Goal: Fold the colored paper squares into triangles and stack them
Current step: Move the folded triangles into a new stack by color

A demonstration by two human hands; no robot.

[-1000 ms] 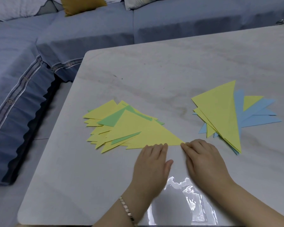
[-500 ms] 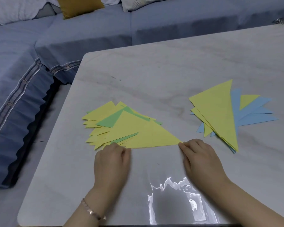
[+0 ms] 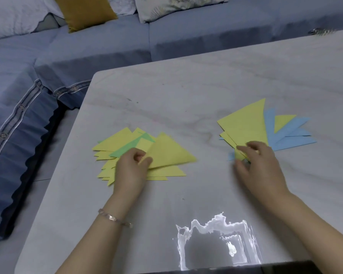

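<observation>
A fanned pile of folded yellow and green triangles (image 3: 115, 143) lies on the left of the marble table (image 3: 186, 91). My left hand (image 3: 131, 169) pinches the corner of the top yellow triangle (image 3: 168, 153), which is lifted off the pile. To the right lies a second pile of yellow and blue triangles (image 3: 246, 123). My right hand (image 3: 259, 165) rests at that pile's near corner, fingers curled on the paper edges; whether they grip a sheet is blurred.
A blue sofa (image 3: 48, 62) runs along the table's far and left sides, with white and mustard cushions (image 3: 83, 10). The table's left edge sits close to the sofa. Bright glare (image 3: 216, 238) reflects off the near tabletop. A small metallic object (image 3: 321, 31) lies at the far right.
My left hand moved up onto the left pile and lifted the top yellow triangle by its corner. My right hand left that triangle's tip and went right to the other pile.
</observation>
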